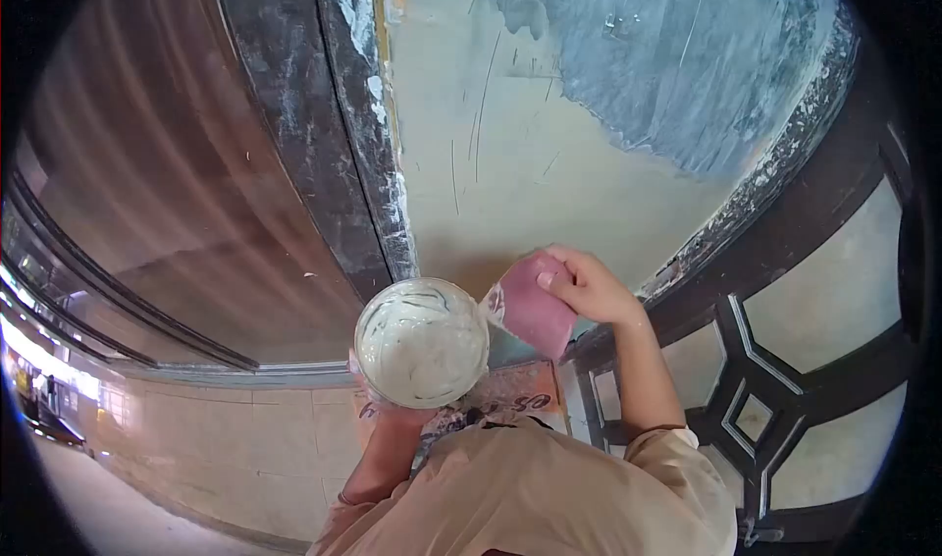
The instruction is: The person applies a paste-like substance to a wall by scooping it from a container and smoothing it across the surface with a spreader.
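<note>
Fingers of the left hand point(400, 416) support the round tub point(360, 345) from below and along its left side; most of them are hidden, so how far they spread I cannot tell. The tub's mouth faces the camera, and inside is a thick, creamy-white paste point(422, 355), with dark streaks near the wall. Just right of the tub, by the upper half of its rim, is a pink spreader point(533, 311), a thin sheet whose left corner carries whitish paste; that corner comes so close to the rim that I cannot tell whether they touch. Its long axis appears to slant down and away from the tub. Farther right of the tub, the right hand point(579, 286) is the nearer one to the spreader, pinching it narrowly, thumb on its face and other fingers mostly behind. Beyond the tub stretches a pale panel point(510, 163) with a blue-grey patch point(677, 65); well right of the tub stands a dark door point(726, 257).
</note>
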A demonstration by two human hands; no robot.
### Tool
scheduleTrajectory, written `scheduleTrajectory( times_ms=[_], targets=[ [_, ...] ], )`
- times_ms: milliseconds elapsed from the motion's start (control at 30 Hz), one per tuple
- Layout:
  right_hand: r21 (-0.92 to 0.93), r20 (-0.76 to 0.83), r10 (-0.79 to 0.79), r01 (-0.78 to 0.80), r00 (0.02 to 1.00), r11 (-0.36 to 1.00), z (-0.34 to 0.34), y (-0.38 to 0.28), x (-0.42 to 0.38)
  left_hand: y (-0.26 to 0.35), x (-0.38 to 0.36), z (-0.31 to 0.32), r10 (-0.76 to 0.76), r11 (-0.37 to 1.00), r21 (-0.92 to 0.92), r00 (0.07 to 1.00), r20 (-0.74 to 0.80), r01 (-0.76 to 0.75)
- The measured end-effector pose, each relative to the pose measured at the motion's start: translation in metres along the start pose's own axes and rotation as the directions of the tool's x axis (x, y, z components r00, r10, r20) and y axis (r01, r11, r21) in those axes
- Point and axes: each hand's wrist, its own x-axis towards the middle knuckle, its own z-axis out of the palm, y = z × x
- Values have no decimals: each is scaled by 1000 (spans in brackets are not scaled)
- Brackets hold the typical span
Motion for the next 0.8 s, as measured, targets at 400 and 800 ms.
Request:
scheduleTrajectory(
  times_ms=[400, 800],
  targets=[
    [-100, -108, -42, 31, 993, 995, 1, -23, 9, 3, 9, -11, 43, 989, 128, 978, 202, -70],
    [-929, 3, -531, 199, 847, 312, -4, -74, 47, 9, 2, -16, 60, 990, -128, 998, -1, -60]
  ],
)
